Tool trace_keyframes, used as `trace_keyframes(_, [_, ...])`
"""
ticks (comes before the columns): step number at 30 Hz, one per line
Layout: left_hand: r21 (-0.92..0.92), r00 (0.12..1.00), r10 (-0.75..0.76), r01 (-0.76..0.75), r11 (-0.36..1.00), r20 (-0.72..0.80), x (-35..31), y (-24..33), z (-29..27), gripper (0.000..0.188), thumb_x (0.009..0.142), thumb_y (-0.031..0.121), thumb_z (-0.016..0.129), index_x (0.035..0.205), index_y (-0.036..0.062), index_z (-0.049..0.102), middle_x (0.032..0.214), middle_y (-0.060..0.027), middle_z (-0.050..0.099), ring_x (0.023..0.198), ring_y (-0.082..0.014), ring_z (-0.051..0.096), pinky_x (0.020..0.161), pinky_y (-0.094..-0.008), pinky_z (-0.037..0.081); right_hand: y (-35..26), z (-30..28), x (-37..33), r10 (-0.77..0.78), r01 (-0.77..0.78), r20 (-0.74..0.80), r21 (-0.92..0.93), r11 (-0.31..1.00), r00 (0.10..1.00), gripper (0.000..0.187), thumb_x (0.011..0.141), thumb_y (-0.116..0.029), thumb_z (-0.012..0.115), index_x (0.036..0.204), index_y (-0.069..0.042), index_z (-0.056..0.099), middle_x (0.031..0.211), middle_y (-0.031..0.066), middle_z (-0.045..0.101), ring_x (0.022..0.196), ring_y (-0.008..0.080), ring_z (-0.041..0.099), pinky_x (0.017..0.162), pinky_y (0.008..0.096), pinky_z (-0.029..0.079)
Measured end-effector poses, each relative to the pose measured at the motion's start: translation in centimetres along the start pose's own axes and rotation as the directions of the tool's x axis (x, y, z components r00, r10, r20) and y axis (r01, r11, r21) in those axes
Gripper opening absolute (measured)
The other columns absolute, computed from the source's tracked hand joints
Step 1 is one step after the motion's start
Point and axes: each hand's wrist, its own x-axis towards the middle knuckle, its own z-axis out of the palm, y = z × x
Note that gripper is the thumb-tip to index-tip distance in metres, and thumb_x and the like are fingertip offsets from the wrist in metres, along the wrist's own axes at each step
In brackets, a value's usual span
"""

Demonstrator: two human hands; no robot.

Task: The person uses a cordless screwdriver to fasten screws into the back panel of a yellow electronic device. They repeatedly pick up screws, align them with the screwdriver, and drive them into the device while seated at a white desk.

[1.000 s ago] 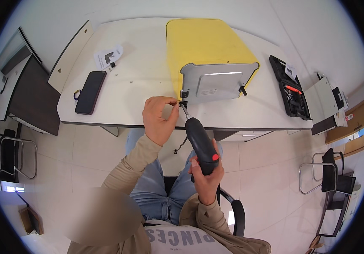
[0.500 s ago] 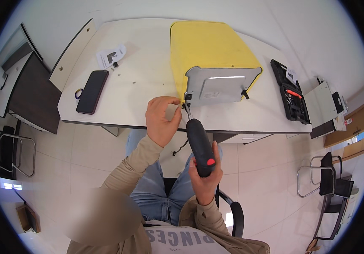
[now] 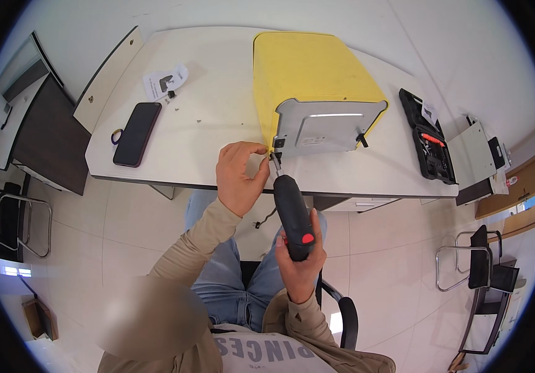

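Observation:
A yellow box-shaped bin [image 3: 314,68] lies on its side on the table, its grey metal base [image 3: 333,133] facing me. My right hand [image 3: 303,267] grips the rear of a black electric screwdriver [image 3: 293,211] with red buttons. The driver's metal shaft points away from me, its tip at a small black part [image 3: 275,156] by the base's lower left corner. Thumb and forefinger of my left hand [image 3: 239,177] are pinched together beside that tip; what they hold, if anything, is too small to make out. A second black piece [image 3: 362,140] sticks out at the base's right side.
On the left of the table [image 3: 211,56] lie a dark phone [image 3: 137,135], a ring-shaped item [image 3: 116,137], a printed sheet [image 3: 165,81] and several small metal bits. An opened black tool case [image 3: 432,155] rests at the right edge. A cable [image 3: 267,217] hangs below the front edge.

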Motion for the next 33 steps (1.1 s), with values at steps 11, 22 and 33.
trace_keyframes(11, [0.004, 1.000, -0.004, 0.004, 1.000, 0.010, 0.0, -0.1, 0.0, 0.022, 0.076, 0.004, 0.072, 0.096, 0.0074, 0.066, 0.093, -0.0068, 0.069, 0.092, -0.0294, 0.062, 0.087, -0.0384, 0.045, -0.5, -0.1, 0.1, 0.026, -0.025, 0.018, -0.045, 0.999, 1.000, 0.083, 0.078, -0.007, 0.081, 0.148, 0.005, 0.039, 0.098, 0.0166, 0.072, 0.077, 0.0198, 0.071, 0.067, 0.0306, 0.055])
trace_keyframes(22, [0.028, 1.000, 0.015, -0.015, 1.000, 0.015, -0.1, -0.1, 0.1, 0.026, 0.075, 0.003, 0.074, 0.099, 0.0080, 0.064, 0.096, -0.0064, 0.068, 0.095, -0.0298, 0.062, 0.088, -0.0390, 0.045, -1.0, -0.3, 0.6, -0.031, 0.035, 0.041, -0.104, 0.994, 0.999, 0.080, 0.085, -0.001, 0.070, 0.154, 0.002, 0.031, 0.086, 0.0101, 0.071, 0.073, 0.0133, 0.068, 0.070, 0.0262, 0.054])
trace_keyframes(33, [0.055, 0.998, 0.066, -0.066, 0.996, 0.009, -0.1, -0.1, 0.2, 0.028, 0.075, 0.003, 0.073, 0.102, 0.0077, 0.064, 0.099, -0.0076, 0.067, 0.097, -0.0311, 0.060, 0.089, -0.0400, 0.044, -1.0, -0.5, 0.6, -0.058, 0.067, 0.056, -0.163, 0.984, 0.997, 0.082, 0.082, -0.001, 0.072, 0.154, 0.002, 0.032, 0.086, 0.0118, 0.072, 0.074, 0.0159, 0.070, 0.072, 0.0274, 0.055])
